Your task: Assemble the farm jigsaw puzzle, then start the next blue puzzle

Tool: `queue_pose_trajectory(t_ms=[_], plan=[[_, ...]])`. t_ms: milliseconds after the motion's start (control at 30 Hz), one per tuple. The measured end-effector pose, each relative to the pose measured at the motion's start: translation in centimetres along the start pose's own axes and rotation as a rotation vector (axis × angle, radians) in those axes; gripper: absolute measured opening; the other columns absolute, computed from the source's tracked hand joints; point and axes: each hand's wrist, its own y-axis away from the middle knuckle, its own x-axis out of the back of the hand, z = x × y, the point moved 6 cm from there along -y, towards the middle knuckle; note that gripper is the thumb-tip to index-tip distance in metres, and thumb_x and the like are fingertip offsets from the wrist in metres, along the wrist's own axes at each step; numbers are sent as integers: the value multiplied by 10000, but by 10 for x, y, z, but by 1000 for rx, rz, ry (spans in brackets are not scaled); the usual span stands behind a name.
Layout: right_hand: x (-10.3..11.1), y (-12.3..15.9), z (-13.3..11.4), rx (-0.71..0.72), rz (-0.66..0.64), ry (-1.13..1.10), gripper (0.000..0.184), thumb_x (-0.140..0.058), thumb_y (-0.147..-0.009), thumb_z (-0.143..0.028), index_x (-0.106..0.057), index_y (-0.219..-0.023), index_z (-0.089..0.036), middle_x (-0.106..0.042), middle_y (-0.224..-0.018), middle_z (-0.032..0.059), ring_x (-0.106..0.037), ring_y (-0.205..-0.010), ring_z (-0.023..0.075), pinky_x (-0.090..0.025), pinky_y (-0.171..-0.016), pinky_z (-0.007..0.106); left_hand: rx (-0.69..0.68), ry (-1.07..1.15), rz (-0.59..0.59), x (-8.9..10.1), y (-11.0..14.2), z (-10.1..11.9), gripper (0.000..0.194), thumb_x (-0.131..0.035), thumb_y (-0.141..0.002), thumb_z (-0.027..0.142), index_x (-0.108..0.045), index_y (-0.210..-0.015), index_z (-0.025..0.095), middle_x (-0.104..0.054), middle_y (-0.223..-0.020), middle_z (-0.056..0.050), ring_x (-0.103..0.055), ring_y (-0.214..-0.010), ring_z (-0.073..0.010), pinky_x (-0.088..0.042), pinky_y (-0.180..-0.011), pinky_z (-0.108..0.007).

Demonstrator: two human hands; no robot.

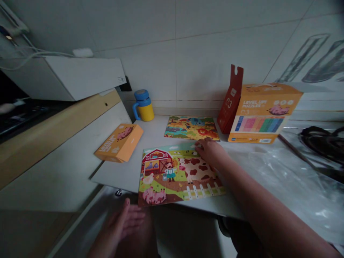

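A farm puzzle board (172,179) with a red barn, a farmer, a cow and a pig lies at the front of the table, its near left corner reaching the edge. My right hand (208,150) rests on its far right part, fingers bent; whether they grip anything is hidden. Below the table edge, near the board's lower left corner, my left hand (130,218) is held with fingers stretched out, holding nothing. Behind the farm board lies a second picture puzzle (190,128) with jungle animals, close to my right fingertips.
On the left lies an orange puzzle box (120,141); behind it stands a blue and yellow mug (145,107). A larger orange box (262,111) with a red flap (231,102) stands at the back right. Clear plastic wrap (285,175) and black cables (322,143) lie at right.
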Motion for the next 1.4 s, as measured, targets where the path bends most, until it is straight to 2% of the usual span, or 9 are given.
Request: queue_pose_trajectory(t_ms=[67, 167, 333, 467, 733, 900, 1067, 1267, 1400], plan=[[-2, -1, -6, 14, -8, -5, 338, -567, -1061, -393, -783, -1264, -229, -710, -1197, 142, -715, -979, 235, -488, -857, 300, 104, 197, -128, -27, 7, -3, 605, -401, -1091, 632, -703, -1093, 108, -816, -1111, -259, -820, -952, -310, -653, -871, -404], [-6, -2, -12, 45, -10, -11, 341, -580, -1059, -394, -783, -1280, -230, -703, -1237, 142, -714, -1013, 236, -494, -893, 296, 111, 352, -227, -55, 18, 13, 496, -430, -1122, 535, -640, -1229, 98, -813, -1142, -256, -827, -968, -290, -661, -894, -402], [-9, -1, -12, 54, -10, -8, 354, -586, -1060, -392, -770, -1320, -238, -688, -1282, 145, -714, -1037, 240, -502, -929, 305, 43, 389, -133, -55, 20, 30, 155, -615, -1065, 243, -642, -1157, 122, -837, -1012, -200, -839, -865, -283, -691, -810, -395], [-8, 1, -13, 65, -6, -22, 359, -562, -1072, -373, -768, -1317, -210, -685, -1249, 158, -706, -1045, 251, -509, -972, 329, 7, 374, -120, -54, 16, 32, 114, -710, -985, 169, -672, -1087, 133, -841, -984, -186, -843, -858, -298, -704, -784, -395], [7, 21, -45, 209, 29, 91, 373, -593, -1047, -304, -745, -1365, -184, -577, -1515, 198, -560, -1334, 378, -491, -1117, 521, 18, 349, -84, -58, 17, 34, 133, -762, -963, 201, -691, -1055, 135, -843, -955, -184, -843, -836, -305, -707, -737, -384], [8, 87, -105, 518, -43, -76, 550, -630, -1045, -479, -641, -1529, -219, -550, -1616, 181, -522, -1446, 393, -433, -1199, 574, 36, 302, -83, -61, 20, 36, 110, -691, -1016, 202, -700, -1085, 116, -842, -980, -196, -839, -793, -283, -694, -678, -343], [-26, 152, -150, 793, -142, -183, 846, -462, -1051, -729, -328, -1738, -253, -264, -1807, 100, -273, -1639, 401, -189, -1330, 646, 6, 295, -113, -63, 18, 37, 153, -657, -1041, 225, -709, -1114, 101, -842, -1005, -200, -842, -833, -275, -684, -696, -321], [-57, 143, -163, 727, -135, -141, 741, -444, -1102, -599, -270, -1752, -287, -222, -1807, 66, -210, -1665, 385, -124, -1335, 665, -22, 248, -142, -66, 14, 32, 282, -765, -976, 355, -713, -1118, 117, -841, -1013, -204, -838, -821, -264, -669, -691, -308], [-61, 134, -166, 711, -155, -125, 703, -429, -1112, -575, -292, -1744, -302, -259, -1798, 58, -215, -1663, 387, -122, -1329, 672, -44, 104, -104, -62, 9, 29, 538, -822, -848, 647, -700, -966, 136, -781, -691, -127, -720, -522, -186, -520, -460, -216]])
